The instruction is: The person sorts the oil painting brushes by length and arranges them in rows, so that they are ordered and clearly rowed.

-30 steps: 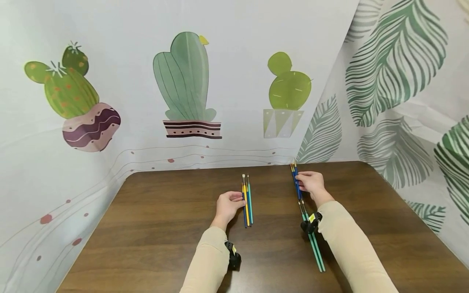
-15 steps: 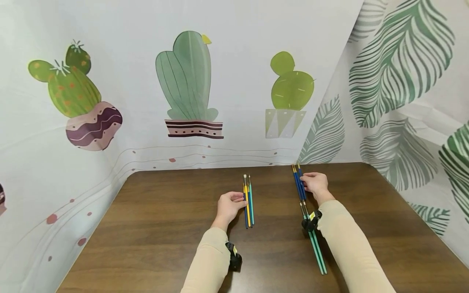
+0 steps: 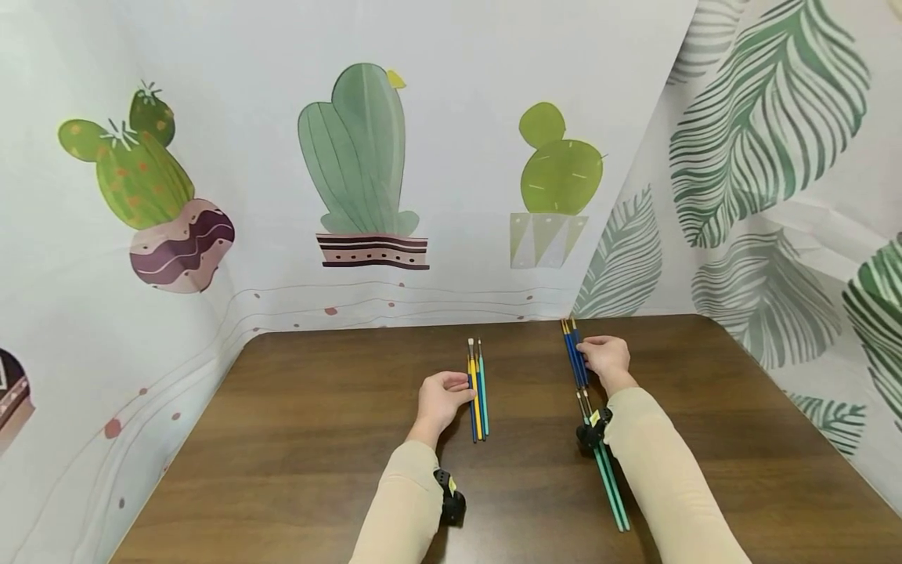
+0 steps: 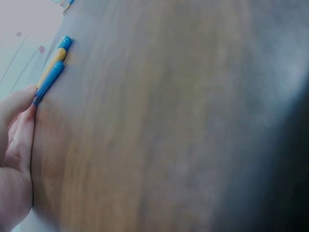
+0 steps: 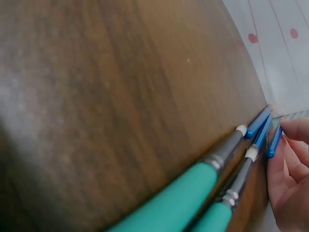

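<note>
One left hand [image 3: 440,401], one right hand [image 3: 607,362], one tabletop [image 3: 317,415] — two green brushes [image 3: 609,487], five blue brushes [image 3: 571,356], one yellow brush [image 3: 478,415], one turquoise brush [image 3: 484,399] — nine altogether

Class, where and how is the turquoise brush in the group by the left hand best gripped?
Pinch the turquoise brush mid-handle, probably, coming down from the person's right: its handle is straight and slim, while the yellow brush and left hand lie to its left.
</note>
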`<action>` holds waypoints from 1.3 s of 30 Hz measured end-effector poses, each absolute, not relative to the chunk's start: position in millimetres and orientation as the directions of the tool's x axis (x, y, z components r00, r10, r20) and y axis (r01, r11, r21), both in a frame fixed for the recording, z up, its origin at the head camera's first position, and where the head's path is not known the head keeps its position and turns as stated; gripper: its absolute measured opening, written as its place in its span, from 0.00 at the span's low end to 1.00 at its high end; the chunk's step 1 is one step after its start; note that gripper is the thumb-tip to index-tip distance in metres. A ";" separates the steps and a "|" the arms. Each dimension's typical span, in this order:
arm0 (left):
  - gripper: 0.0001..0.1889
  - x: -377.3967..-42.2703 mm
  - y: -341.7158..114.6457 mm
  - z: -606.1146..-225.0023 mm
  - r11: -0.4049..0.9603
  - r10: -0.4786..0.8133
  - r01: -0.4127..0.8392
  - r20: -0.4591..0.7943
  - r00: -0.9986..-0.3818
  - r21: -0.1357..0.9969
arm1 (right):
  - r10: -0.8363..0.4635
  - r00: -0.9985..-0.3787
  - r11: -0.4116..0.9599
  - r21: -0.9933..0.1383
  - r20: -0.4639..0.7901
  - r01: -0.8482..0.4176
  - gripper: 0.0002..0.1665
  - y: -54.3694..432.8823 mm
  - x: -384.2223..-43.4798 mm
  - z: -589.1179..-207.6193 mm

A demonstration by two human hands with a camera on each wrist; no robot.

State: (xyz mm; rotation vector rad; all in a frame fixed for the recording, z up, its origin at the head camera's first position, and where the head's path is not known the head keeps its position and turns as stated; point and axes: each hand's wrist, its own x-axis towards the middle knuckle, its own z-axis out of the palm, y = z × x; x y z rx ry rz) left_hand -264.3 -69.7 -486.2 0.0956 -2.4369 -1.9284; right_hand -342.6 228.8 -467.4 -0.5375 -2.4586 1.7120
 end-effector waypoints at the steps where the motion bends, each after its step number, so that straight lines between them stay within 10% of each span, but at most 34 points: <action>1: 0.16 -264.1 -69.8 -486.6 0.230 -0.068 -0.027 -0.012 -0.998 0.973 | 0.339 -0.934 0.319 -0.920 -0.113 0.227 0.21 228.8 -342.0 -467.9; 39: 0.16 -264.0 -70.1 -484.7 0.237 -0.068 -0.033 -0.017 -0.998 0.971 | 0.383 -0.918 0.555 -0.769 -0.102 0.317 0.23 225.3 -332.4 -461.0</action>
